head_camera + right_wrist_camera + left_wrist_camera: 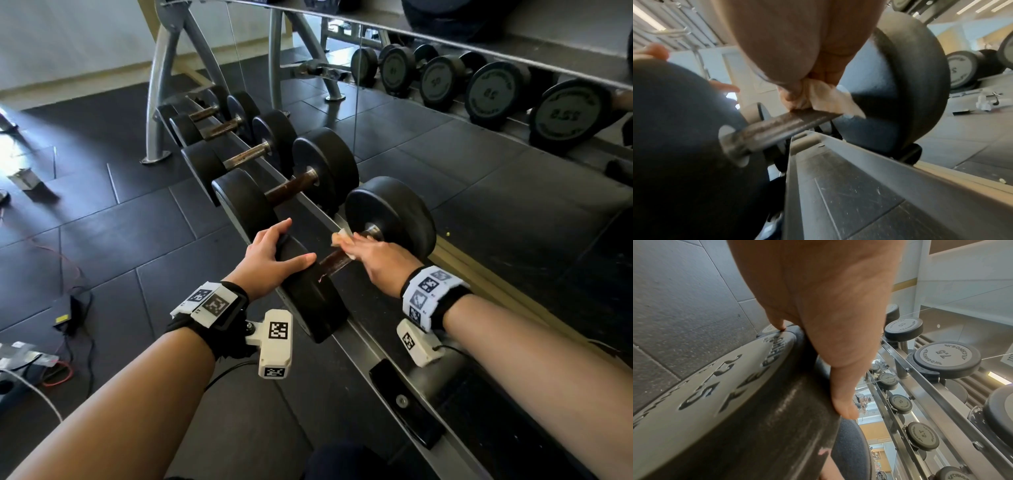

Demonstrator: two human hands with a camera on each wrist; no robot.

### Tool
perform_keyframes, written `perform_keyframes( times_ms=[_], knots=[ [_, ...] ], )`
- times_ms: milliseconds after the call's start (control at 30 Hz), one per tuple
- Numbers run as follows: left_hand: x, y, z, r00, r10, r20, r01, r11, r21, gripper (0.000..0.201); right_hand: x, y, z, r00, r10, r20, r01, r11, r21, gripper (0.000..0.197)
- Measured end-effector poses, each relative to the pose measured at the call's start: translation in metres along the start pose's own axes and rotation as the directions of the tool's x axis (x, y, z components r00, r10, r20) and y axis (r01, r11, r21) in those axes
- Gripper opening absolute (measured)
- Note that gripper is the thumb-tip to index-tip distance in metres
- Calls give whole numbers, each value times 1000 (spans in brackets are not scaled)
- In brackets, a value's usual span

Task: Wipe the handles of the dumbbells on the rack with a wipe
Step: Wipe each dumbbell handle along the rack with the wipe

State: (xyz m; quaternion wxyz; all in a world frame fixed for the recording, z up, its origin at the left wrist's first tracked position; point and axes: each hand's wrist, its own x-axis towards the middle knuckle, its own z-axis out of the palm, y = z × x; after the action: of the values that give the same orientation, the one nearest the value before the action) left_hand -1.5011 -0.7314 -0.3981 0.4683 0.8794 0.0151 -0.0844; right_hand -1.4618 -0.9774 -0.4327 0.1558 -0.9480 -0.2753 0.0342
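Observation:
The nearest dumbbell sits on the rack [371, 337] with a rusty brown handle [337, 262] between two black heads. My left hand [274, 250] lies over the near head [308, 294], fingers over the outer rim and thumb on the inner edge, holding it. In the left wrist view that hand [838, 337] straddles the head [756, 418]. My right hand [370, 253] grips a white wipe [342, 240] wrapped on the handle close to the far head [394, 216]. The right wrist view shows the crumpled wipe [830, 99] pinched in my right hand [803, 95] against the handle [781, 125].
Several more dumbbells [284, 185] line the rack farther away. A mirror [496, 89] on the right reflects the dumbbells. The rack's grey leg [161, 102] stands at the back left. Cables and small devices [65, 318] lie on the dark floor tiles at left. An empty black cradle [404, 401] sits nearer.

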Motion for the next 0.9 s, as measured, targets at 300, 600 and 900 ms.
perform_keyframes(
  times_ms=[300,600,900],
  knots=[
    [-2,1,1,1000,-6,2,6,1000,-4,95,-39,-1,17,953,302,-5,-244,777,580,25],
    [-2,1,0,1000,-13,4,13,1000,-1,89,-38,-12,49,720,691,-61,-246,337,909,29],
    [0,-1,-1,1000,6,14,-6,1000,5,90,-29,-15,70,532,845,-52,-107,128,986,44]
  ],
)
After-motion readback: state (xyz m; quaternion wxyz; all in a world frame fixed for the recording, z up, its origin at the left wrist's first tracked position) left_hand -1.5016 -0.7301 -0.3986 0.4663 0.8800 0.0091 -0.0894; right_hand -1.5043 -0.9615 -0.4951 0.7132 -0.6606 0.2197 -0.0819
